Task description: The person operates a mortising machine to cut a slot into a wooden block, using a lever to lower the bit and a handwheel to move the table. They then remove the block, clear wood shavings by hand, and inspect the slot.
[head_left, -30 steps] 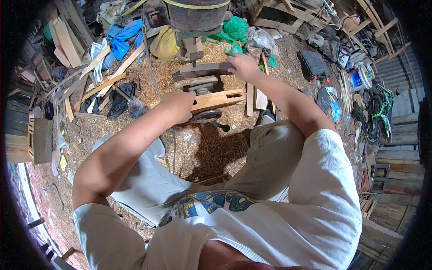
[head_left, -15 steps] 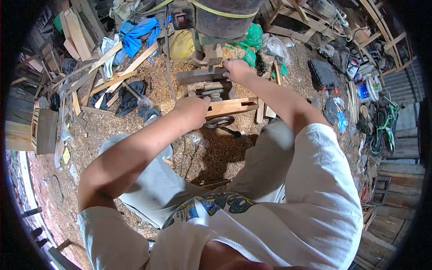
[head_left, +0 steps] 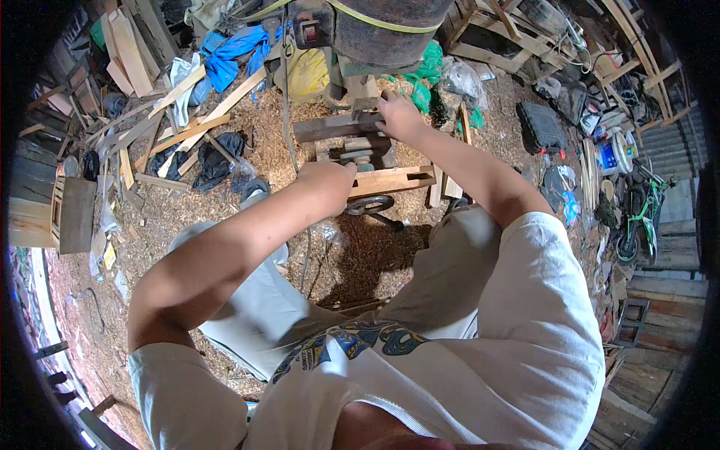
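Observation:
My left hand (head_left: 328, 186) is closed around the left end of a pale wooden piece (head_left: 390, 182), which has a slot cut near its right end. The piece lies crosswise in front of the machine's clamp (head_left: 364, 154). My right hand (head_left: 400, 118) is farther forward, with curled fingers at the right end of a dark bar (head_left: 330, 127), beside the wooden block (head_left: 363, 91) under the machine head. What its fingers grip is partly hidden. A round handwheel (head_left: 369, 205) sits just below the pale piece.
The dark motor housing (head_left: 386, 37) with a yellow band hangs over the work. A cable (head_left: 287, 112) runs down on the left. Wood shavings cover the floor, with scrap boards (head_left: 191, 135) at left and a black case (head_left: 541, 126) at right.
The view has shifted slightly, so the machine and both hands appear a little farther right. Both hands keep the same places on the pale piece and by the dark bar.

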`<state>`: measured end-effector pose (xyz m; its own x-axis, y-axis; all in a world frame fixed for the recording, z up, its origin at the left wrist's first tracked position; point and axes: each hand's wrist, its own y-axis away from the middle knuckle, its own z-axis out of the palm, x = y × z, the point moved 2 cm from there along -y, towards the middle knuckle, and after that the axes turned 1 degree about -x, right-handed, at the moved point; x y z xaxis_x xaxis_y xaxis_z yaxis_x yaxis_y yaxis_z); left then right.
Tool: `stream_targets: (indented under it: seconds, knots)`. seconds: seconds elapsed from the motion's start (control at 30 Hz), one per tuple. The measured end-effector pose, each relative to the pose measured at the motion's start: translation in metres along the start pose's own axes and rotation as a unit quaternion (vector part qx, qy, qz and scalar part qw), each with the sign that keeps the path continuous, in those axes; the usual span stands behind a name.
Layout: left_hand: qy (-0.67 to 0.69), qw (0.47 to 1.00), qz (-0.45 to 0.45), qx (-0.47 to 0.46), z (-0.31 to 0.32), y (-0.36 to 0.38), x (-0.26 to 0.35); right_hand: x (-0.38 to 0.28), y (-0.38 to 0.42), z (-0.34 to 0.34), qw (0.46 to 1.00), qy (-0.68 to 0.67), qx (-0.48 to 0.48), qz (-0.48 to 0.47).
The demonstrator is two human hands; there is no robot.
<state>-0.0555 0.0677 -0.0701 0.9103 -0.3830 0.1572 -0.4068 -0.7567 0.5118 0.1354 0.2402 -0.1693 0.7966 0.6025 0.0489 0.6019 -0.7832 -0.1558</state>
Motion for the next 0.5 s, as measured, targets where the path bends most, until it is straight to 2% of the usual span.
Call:
stream_targets:
  seconds: [0.07,0.1,0.17,0.2,0.37,0.4,0.47,0.5]
  knots:
    - [0.001,1.0,0.002,0.007,0.002,0.0,-0.001,0.001,0.001,-0.006,0.997,-0.017,0.036,-0.064]
    - [0.003,1.0,0.005,0.016,0.002,-0.001,-0.001,0.004,-0.001,-0.009,0.997,-0.017,0.036,-0.062]
    - [0.004,1.0,0.008,0.012,-0.003,0.003,0.001,0.008,-0.003,-0.005,0.972,-0.143,-0.144,-0.121]
    - [0.006,1.0,0.009,0.009,-0.005,0.004,0.002,0.008,0.0,-0.005,0.972,-0.143,-0.144,-0.12]
    - [0.004,1.0,0.014,0.014,-0.002,0.003,0.001,0.007,0.014,0.006,0.947,-0.185,-0.109,-0.24]
    - [0.004,1.0,0.013,0.017,-0.001,0.003,0.001,0.009,0.015,0.006,0.947,-0.185,-0.109,-0.239]
    - [0.006,1.0,0.009,0.016,-0.003,0.004,0.002,0.012,0.015,0.011,0.937,-0.204,-0.221,-0.177]
    - [0.009,1.0,0.004,0.014,-0.004,0.005,0.002,0.012,0.014,0.011,0.937,-0.204,-0.221,-0.177]
